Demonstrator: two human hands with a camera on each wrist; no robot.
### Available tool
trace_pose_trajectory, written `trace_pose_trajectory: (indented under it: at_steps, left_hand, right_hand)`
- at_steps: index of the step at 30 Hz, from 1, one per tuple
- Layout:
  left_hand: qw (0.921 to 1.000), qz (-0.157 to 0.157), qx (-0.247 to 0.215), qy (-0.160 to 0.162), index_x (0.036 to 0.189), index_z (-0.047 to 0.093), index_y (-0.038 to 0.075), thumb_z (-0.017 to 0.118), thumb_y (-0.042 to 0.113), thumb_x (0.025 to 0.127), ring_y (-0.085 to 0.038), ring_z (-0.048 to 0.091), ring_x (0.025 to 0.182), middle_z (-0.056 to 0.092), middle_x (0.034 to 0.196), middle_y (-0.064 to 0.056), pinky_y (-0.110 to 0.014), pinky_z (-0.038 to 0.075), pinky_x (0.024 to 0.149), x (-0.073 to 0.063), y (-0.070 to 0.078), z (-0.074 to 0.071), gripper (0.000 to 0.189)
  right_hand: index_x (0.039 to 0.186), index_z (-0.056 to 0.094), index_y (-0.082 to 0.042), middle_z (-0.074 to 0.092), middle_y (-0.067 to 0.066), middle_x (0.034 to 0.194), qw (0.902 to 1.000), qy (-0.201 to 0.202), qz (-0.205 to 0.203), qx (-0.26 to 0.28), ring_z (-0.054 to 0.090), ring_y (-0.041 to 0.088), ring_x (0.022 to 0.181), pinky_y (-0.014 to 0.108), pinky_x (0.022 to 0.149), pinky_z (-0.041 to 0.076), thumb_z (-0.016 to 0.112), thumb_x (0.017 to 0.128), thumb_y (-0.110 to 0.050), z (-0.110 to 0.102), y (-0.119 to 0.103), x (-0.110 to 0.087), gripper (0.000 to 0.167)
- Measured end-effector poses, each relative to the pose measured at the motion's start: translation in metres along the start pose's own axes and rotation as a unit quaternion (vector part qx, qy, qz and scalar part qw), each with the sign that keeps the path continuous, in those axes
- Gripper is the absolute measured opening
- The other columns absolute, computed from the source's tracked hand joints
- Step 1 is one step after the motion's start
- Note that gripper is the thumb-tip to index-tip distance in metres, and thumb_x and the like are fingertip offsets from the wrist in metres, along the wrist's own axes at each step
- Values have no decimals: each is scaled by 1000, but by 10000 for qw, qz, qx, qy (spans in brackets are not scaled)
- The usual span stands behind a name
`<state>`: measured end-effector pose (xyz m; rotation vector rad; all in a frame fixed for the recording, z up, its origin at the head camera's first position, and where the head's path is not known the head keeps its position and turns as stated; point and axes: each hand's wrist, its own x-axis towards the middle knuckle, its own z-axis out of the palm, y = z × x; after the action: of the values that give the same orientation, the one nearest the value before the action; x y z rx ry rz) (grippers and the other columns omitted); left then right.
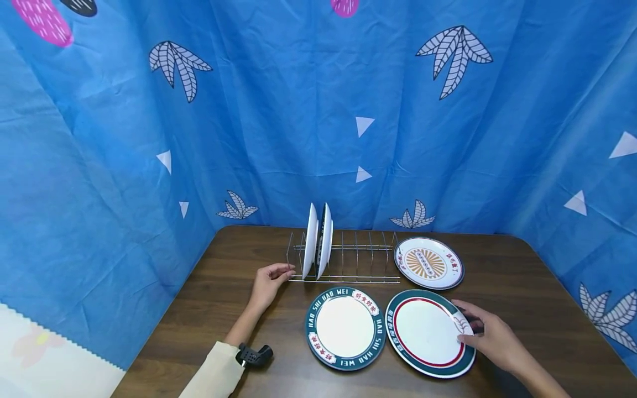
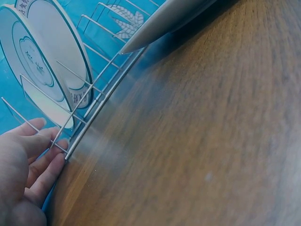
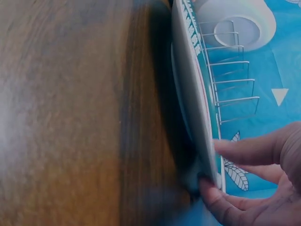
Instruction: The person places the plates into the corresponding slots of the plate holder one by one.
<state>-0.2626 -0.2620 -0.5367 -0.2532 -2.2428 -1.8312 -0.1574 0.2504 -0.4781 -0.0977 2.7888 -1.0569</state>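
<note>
Pinched at its right rim by my right hand (image 1: 490, 334) is a white plate (image 1: 425, 331) with a green band and red ring. In the right wrist view, the thumb lies on its upper face and fingers are under the edge, with that side raised off the table. My left hand (image 1: 269, 283) grips the left end of a wire dish rack (image 1: 355, 277); its thumb and fingers close round the end wire (image 2: 59, 147). Two plates stand upright in the rack's left slots: a white one (image 1: 310, 240) and one with a dark patterned rim (image 1: 325, 240).
A green-rimmed plate (image 1: 345, 329) lies flat in front of the rack. To the rack's right lies a white plate with an orange sunburst (image 1: 428, 262). The brown wooden table (image 1: 512, 276) backs onto a blue curtain (image 1: 318, 110). A black wrist device (image 1: 256, 355) sits at the left cuff.
</note>
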Motion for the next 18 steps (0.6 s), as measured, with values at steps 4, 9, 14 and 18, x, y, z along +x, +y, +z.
trace_pose_trajectory:
  at_steps: [4,9,14,18]
  left_hand:
    - [10000,-4,43,15,104,77,-1,73,-2,91,-21,74,92,76,103,-15,-21,58,77,0,0,0,14]
    - [9999,-22,86,52,103,78,1,73,-2,91,-18,74,91,76,103,-14,-20,58,77,0,0,-1,13]
    - [9999,7,121,63,102,78,1,73,-1,91,-22,74,92,76,103,-14,-20,58,77,0,0,0,13]
    - [9999,-24,111,42,103,77,1,74,0,91,-26,74,95,76,104,-15,-19,57,78,0,0,0,13]
  right_hand:
    - [144,52,1,61,28,125,9997,-176,-23,167,61,24,91,38,74,60,84,80,-4,-1,3,-1,72]
    - [147,48,3,53,34,136,9924,-814,-94,915,59,26,97,35,75,59,77,85,-2,-8,9,0,68]
    - [151,35,8,41,40,143,9688,-1656,-174,1833,56,32,108,36,81,58,71,92,-5,-16,14,-1,71]
    - [153,26,11,31,42,148,9498,-2066,-146,2344,52,32,114,36,84,58,67,94,-5,-19,16,-2,73]
